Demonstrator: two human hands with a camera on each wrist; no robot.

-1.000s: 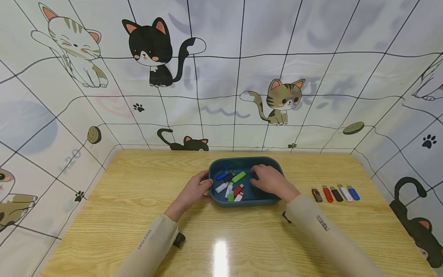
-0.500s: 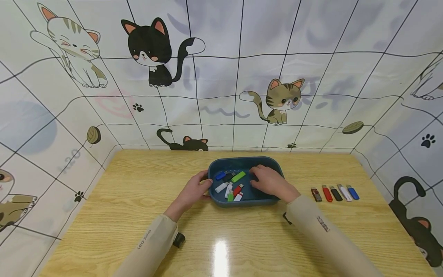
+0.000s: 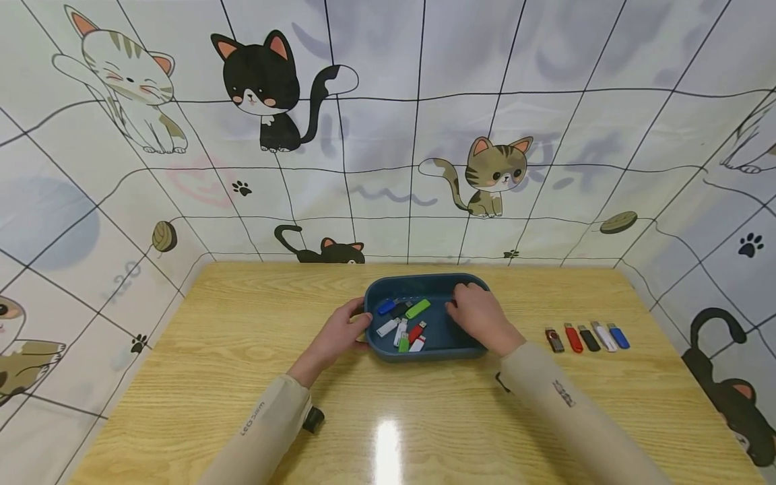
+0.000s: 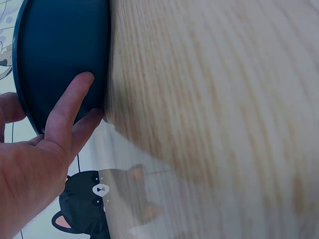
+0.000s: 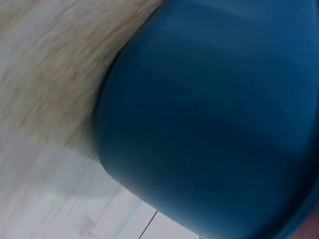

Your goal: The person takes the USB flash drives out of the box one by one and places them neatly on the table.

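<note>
Right hand (image 3: 481,320) has shifted toward the right end of the blue tray (image 3: 445,335) in the head view, fingers curled; whether they hold anything I cannot tell. USB sticks (image 3: 417,309) lie in the tray's left half; five more sticks (image 3: 589,339) line up near the right edge of the table (image 3: 436,404). Left wrist: the left hand (image 4: 52,144) grips the tray's end. Right wrist: the tray's wall fills most of the view.

Assorted USB sticks (image 3: 401,331) lie inside the blue tray (image 3: 441,331).
</note>
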